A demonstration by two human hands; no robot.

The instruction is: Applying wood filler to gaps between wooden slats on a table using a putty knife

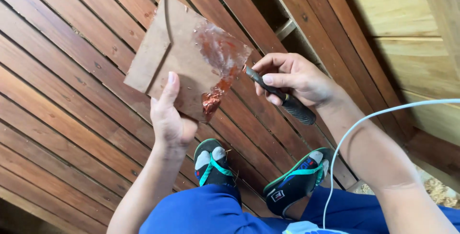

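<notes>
My left hand (168,114) holds a flat brown board (172,47) by its lower edge, thumb on its face. A smear of glossy reddish-brown paste (219,66) covers the board's right corner and runs down its edge. My right hand (297,78) grips a dark-handled tool (282,97) like a pen. The tool's tip touches the board's right edge beside the paste.
Below lies a slatted floor of reddish wooden planks (62,95). My feet in dark flip-flops with green straps (213,164) rest on it, under blue trousers (206,212). A white cable (350,133) runs past my right forearm. Pale wooden boards (402,18) stand at the right.
</notes>
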